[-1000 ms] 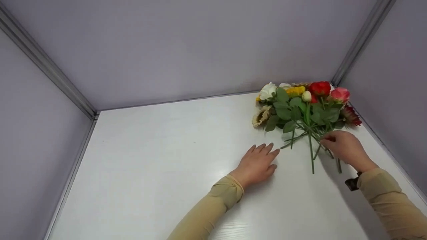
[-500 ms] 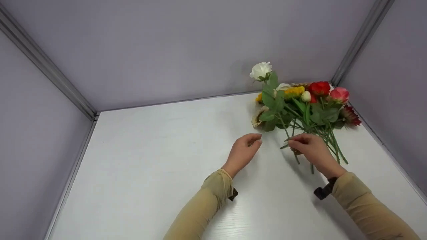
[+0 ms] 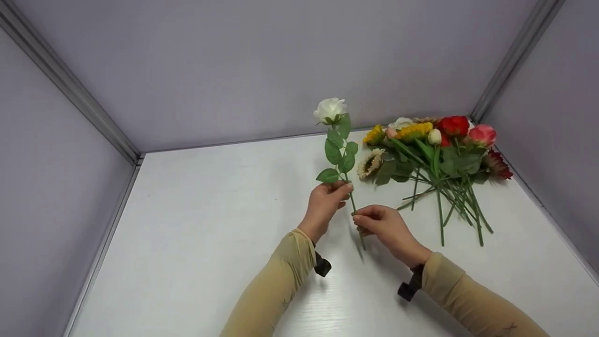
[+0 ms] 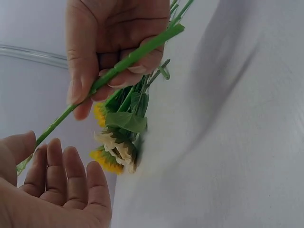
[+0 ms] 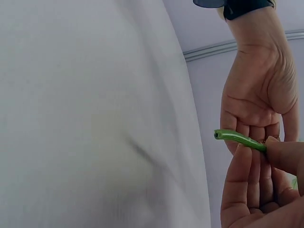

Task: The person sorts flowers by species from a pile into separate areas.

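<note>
A long-stemmed white rose with green leaves stands nearly upright over the table, in front of my body. My left hand pinches its stem between thumb and forefinger just under the lowest leaves; in the left wrist view the other fingers are spread loosely. Lower down, my right hand pinches the same stem between thumb and fingertips. The cut stem end sticks out past the right fingers in the right wrist view.
To the right at the back lies a pile of flowers with crossed green stems. Among them are a red flower, a pink flower, a yellow flower and a cream sunflower-like bloom. Grey panels enclose the white table.
My right hand picked the white rose out of the pile and carried it left. My left hand lifted from the table, turned, and took hold of the stem.
</note>
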A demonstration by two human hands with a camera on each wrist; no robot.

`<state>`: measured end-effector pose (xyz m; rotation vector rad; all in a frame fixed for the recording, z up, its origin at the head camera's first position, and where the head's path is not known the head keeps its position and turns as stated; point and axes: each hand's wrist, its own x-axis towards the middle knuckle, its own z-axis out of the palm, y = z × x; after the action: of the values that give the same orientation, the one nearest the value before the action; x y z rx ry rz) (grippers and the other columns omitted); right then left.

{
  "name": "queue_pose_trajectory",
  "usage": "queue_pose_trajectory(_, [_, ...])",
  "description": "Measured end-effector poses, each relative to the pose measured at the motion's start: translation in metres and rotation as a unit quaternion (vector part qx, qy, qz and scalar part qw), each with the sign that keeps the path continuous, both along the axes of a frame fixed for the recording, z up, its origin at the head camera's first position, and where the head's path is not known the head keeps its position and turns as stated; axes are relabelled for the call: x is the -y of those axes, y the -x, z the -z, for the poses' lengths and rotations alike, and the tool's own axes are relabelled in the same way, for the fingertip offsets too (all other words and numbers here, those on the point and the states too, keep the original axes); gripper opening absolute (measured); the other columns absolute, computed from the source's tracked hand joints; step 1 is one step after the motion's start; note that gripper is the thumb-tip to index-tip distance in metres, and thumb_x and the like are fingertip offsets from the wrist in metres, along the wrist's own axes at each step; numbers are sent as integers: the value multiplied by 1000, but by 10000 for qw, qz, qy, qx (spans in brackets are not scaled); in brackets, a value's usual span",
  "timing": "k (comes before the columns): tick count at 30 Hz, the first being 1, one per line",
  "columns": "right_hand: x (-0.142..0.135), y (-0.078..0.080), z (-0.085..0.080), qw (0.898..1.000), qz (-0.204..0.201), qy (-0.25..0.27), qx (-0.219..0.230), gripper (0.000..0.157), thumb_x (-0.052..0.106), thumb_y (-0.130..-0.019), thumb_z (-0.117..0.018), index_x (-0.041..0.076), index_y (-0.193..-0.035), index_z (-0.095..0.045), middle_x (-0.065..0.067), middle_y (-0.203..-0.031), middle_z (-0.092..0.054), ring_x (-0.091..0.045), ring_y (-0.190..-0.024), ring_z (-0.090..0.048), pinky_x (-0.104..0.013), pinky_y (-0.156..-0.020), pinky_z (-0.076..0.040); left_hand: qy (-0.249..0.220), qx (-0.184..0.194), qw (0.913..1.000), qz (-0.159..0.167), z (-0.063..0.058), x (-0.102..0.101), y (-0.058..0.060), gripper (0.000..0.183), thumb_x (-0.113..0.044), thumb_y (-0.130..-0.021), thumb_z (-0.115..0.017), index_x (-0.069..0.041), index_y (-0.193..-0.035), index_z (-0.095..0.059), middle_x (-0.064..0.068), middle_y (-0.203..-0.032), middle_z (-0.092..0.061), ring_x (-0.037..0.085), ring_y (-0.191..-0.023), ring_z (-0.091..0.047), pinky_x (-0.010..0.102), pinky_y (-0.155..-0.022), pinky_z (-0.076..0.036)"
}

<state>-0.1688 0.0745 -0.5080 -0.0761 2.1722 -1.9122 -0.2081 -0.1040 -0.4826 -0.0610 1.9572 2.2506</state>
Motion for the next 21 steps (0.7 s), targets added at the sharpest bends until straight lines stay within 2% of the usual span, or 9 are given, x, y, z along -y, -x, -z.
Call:
queue_pose_trajectory(5, [10, -3, 3, 9998, -96, 170, 38, 43, 24, -95, -76, -9, -121, -67, -16, -104, -70, -29, -90, -68, -38, -82, -59, -424, 241, 9988, -105, 0, 7, 0, 22, -19, -94, -77, -2, -106, -69, 9, -97, -70, 19, -86, -69, 43, -90, -58])
queue_pose_trajectory(9, [13, -11, 4, 9991, -251, 268, 213, 42, 20, -94, -76, -9, -123, -65, -14, -106, -71, -24, -90, -69, -38, -83, -60, -562, 321, 9978, -154, 1, 11, 2, 23, -19, -94, -76, -2, -109, -68, 10, -101, -70, 20, -91, -70, 36, -83, -60])
queue_pose_trajectory(15, [17, -21, 4, 9977, -410, 382, 378, 41, 10, -92, -76, -12, -123, -62, -12, -100, -71, -22, -89, -69, -37, -82, -60, -660, 407, 9968, -191, 1, 13, 3, 22, -18, -95, -75, -3, -110, -69, 11, -102, -71, 28, -98, -70, 37, -82, -61])
queue_pose_trajectory(21, [21, -21, 5, 9983, -290, 376, 323, 38, 8, -91, -76, -12, -121, -62, -12, -96, -71, -22, -87, -69, -36, -80, -60, -777, 539, 9954, -154, 2, 13, -1, 22, -16, -94, -77, -3, -110, -72, 13, -103, -71, 23, -89, -71, 37, -81, -61])
